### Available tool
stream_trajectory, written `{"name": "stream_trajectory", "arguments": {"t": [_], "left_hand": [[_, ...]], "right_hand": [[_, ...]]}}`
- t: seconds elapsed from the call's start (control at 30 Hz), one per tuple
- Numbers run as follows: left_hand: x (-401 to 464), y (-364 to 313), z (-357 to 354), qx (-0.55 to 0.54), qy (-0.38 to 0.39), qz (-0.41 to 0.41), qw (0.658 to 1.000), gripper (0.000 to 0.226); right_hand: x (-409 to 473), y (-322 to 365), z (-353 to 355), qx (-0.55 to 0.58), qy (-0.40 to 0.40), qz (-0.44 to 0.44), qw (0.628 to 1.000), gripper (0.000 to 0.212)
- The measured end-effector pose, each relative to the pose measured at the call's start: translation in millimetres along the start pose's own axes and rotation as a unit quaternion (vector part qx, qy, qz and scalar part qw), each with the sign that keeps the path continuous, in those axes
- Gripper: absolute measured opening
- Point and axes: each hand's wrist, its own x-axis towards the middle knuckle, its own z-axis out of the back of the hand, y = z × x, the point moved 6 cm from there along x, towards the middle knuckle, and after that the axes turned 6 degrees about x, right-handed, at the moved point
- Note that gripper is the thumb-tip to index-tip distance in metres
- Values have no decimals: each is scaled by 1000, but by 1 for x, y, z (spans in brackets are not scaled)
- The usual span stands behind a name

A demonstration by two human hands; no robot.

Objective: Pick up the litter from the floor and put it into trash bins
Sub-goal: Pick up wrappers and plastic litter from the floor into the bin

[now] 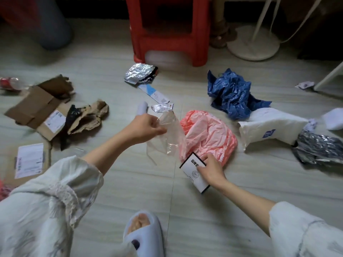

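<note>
My left hand [146,127] pinches a clear plastic wrapper [168,134] and holds it above the floor. Low over the tiles, my right hand [211,168] grips a white card with a black border [192,168], right beside a crumpled pink plastic bag [207,134]. More litter lies around: a blue plastic bag [230,91], a white padded pouch [271,127], a silver foil wrapper [139,73], torn brown paper [89,117], an opened cardboard box [39,108] and a white paper roll [142,107]. No trash bin is in view.
A red plastic stool [167,32] stands at the back centre, a white fan base [253,43] to its right. A crushed bottle [11,83] lies far left, a labelled flat parcel [29,162] near my left sleeve, a dark foil bag [321,149] far right. My slippered foot [143,232] is at the bottom.
</note>
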Motion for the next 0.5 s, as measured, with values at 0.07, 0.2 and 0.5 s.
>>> {"name": "stream_trajectory", "arguments": {"t": [0.07, 0.2, 0.5], "left_hand": [[-22, -3, 26, 19, -22, -7, 1000, 29], [-81, -8, 95, 33, -92, 3, 995, 32], [-265, 24, 198, -45, -264, 37, 963, 45]], "right_hand": [[-14, 33, 23, -17, -23, 51, 998, 17], [-68, 117, 72, -38, -77, 164, 983, 14], [-219, 268, 98, -12, -146, 315, 938, 27]]}}
